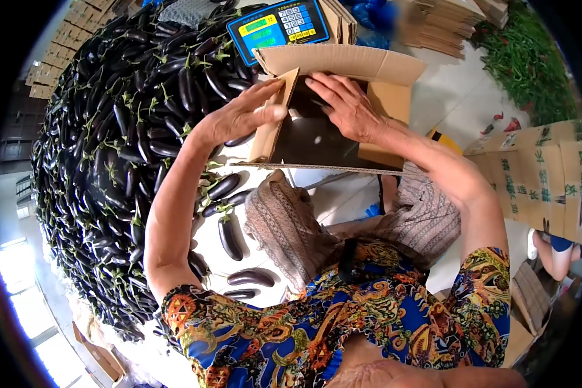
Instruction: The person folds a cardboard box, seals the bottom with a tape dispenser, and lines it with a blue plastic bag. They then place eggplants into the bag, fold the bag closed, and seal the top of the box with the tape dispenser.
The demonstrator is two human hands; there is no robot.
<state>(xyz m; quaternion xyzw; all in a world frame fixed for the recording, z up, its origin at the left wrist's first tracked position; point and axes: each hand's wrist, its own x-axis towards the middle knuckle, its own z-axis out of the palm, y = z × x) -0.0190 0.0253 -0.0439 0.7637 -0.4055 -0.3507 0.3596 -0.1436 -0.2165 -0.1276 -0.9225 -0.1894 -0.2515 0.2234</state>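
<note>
An open cardboard box (388,103) stands before me with its flaps spread, and a dark sheet or lining (317,139) shows inside it. My left hand (246,116) lies at the box's left flap, fingers stretched out and thumb apart, holding nothing. My right hand (348,107) reaches inside near the far wall, palm down on or just over the dark surface, its fingers extended. A blue digital scale display (278,29) is just beyond the box. Loose eggplants (228,237) lie on the floor left of my knee.
A large pile of eggplants (136,129) fills the left side. Stacked flat cardboard (440,22) and green and red produce (530,68) are at the back right. Printed cartons (530,174) stand at the right, with a person's leg (553,255) below them.
</note>
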